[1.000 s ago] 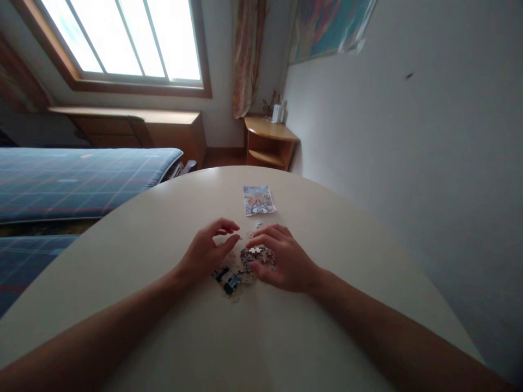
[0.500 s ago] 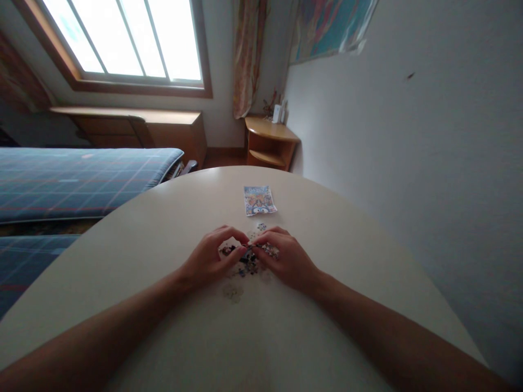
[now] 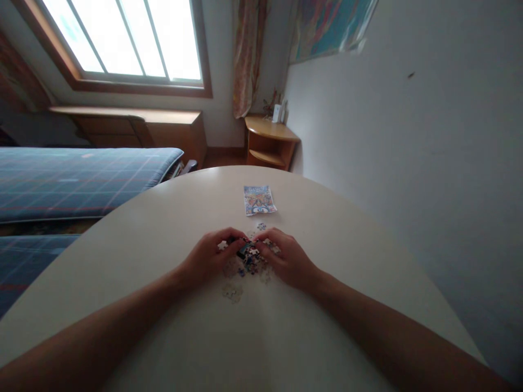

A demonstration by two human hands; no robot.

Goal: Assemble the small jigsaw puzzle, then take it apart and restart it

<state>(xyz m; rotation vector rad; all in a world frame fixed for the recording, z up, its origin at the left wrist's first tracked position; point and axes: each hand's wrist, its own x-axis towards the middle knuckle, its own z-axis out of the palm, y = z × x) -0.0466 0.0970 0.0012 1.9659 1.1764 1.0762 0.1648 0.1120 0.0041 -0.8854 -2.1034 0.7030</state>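
Small jigsaw puzzle pieces (image 3: 252, 264) in mixed colours lie in a loose heap between my hands. My left hand (image 3: 216, 247) pinches a dark jigsaw piece (image 3: 244, 250), or a few joined together, over the back of the heap. From the other side my right hand (image 3: 286, 256) has thumb and forefinger closed at the same spot. What sits in its fingertips is too small to be sure of, though it looks like a puzzle piece. Behind the fingers lies a single pale piece (image 3: 261, 226).
A printed picture sheet (image 3: 259, 200) lies flat beyond the pieces on the round cream table (image 3: 183, 326). Pale pieces (image 3: 232, 293) rest nearer me. A plaid mattress (image 3: 81, 179) is at the left, a wooden corner shelf (image 3: 272, 129) behind, a white wall (image 3: 408, 163) at the right.
My left fingers have tilted, and a dark piece now shows below their tips. My right fingertips have shifted slightly up. The picture sheet and forearms look much the same.
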